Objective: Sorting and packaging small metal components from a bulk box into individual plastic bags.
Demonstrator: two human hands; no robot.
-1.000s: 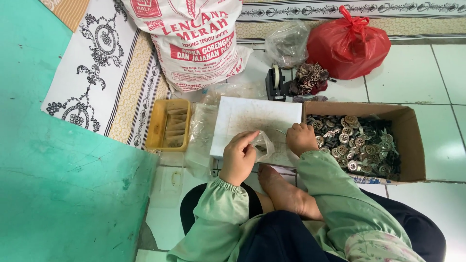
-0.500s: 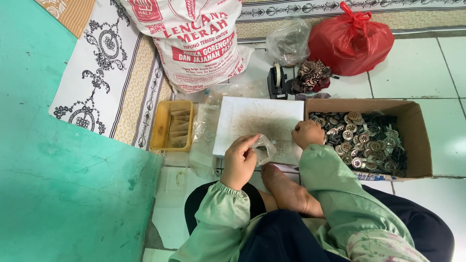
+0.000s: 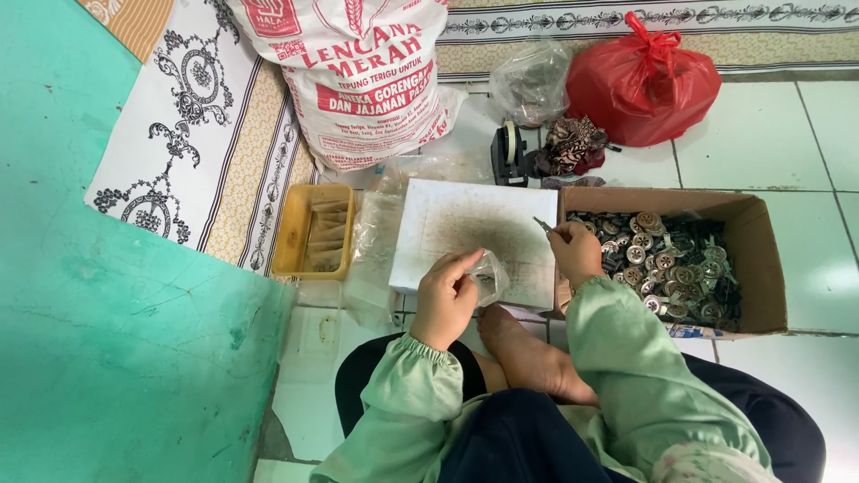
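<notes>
Small clear plastic bag [image 3: 488, 275] is pinched in the left hand [image 3: 445, 300], just over the near edge of the white board [image 3: 465, 224]. Right hand [image 3: 575, 250] grips a tiny metal piece [image 3: 542, 224] right beside the cardboard box [image 3: 756, 259] full of metal parts [image 3: 667, 259]. Yellow tray [image 3: 295, 233] sits left.

the small thing [image 3: 542, 224] pinched in the right hand [image 3: 577, 254] is too tiny to identify, and the white sack [image 3: 358, 80] beyond the hands is cut off by the top edge.

The white tiled floor [image 3: 832, 125] carries a cardboard box [image 3: 761, 259], yellow tray [image 3: 291, 234], red bag [image 3: 644, 85] and printed sack [image 3: 358, 80]
</notes>
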